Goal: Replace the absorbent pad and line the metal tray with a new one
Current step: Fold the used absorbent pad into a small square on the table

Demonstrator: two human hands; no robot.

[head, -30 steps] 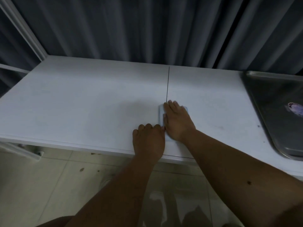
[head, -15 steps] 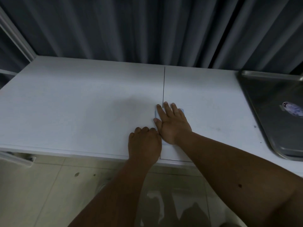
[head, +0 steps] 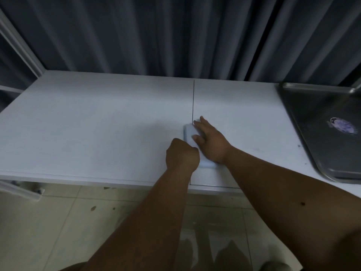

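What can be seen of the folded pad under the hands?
The folded absorbent pad is a small, pale blue-white rectangular packet with rounded corners, soft-looking and several layers thick. It lies flat near the front edge of the white table, across the table's dark seam. The right hand lies flat on it with fingers spread, hiding most of it. The left hand, closed in a fist, meets its left edge. It is not in the metal tray.

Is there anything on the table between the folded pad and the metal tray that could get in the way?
No, nothing visible does. The folded pad lies under both hands near the front edge, and the white table is bare all the way to the metal tray on the right. Only a sticker sits inside the tray.
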